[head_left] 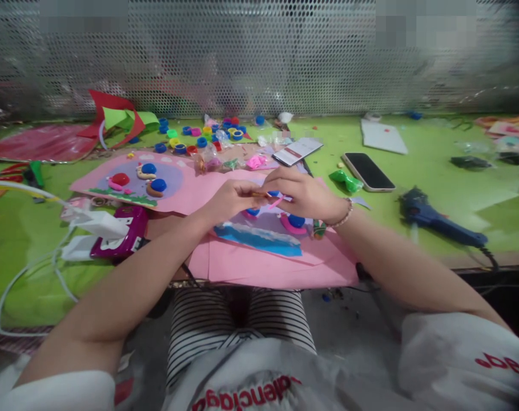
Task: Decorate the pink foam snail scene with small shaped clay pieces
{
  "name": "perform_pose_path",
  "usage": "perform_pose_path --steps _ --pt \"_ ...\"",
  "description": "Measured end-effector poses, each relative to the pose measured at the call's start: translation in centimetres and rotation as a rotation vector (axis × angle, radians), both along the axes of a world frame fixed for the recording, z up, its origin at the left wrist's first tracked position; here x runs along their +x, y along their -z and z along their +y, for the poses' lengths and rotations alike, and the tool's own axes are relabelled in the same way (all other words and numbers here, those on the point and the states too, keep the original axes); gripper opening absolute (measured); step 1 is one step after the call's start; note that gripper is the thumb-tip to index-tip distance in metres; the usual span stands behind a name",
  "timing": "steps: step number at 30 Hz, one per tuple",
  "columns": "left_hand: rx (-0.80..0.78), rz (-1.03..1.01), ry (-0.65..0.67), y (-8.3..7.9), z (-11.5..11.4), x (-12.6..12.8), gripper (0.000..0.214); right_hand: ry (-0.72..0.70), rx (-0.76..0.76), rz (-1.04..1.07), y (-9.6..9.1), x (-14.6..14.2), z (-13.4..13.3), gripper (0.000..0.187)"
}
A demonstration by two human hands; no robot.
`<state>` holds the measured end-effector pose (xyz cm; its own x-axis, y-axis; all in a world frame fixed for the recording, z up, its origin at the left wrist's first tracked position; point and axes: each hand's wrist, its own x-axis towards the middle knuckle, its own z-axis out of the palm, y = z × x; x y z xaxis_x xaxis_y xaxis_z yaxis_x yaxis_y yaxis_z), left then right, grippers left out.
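One head camera looks forward and down at the left hand (232,200) and right hand (307,193), quite near.

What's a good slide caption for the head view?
Left hand and right hand meet over pink paper; glue gun at right.

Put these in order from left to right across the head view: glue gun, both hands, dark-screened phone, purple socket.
Purple socket → left hand → right hand → dark-screened phone → glue gun
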<state>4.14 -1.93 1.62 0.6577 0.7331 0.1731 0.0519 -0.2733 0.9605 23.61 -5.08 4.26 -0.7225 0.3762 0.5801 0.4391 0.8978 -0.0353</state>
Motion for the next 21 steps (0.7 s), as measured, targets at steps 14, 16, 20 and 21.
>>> perform_pose_path --steps 14,16,20,21 --pt "-0.053 -0.010 0.067 -0.38 -0.29 -0.17 0.014 -0.098 0.007 0.100 -0.12 0.27 -0.03 0.020" --pt "-0.072 -0.020 0.082 -0.21 -0.22 -0.19 0.016 -0.102 0.025 0.099 -0.14 0.29 -0.13 0.021" --pt "-0.114 -0.055 0.107 0.30 0.02 -0.21 0.022 -0.063 0.049 0.078 0.00 0.22 -0.24 0.025" --pt "-0.116 -0.066 0.111 0.36 0.06 -0.22 0.022 -0.048 0.059 0.072 0.06 0.21 -0.21 0.025"
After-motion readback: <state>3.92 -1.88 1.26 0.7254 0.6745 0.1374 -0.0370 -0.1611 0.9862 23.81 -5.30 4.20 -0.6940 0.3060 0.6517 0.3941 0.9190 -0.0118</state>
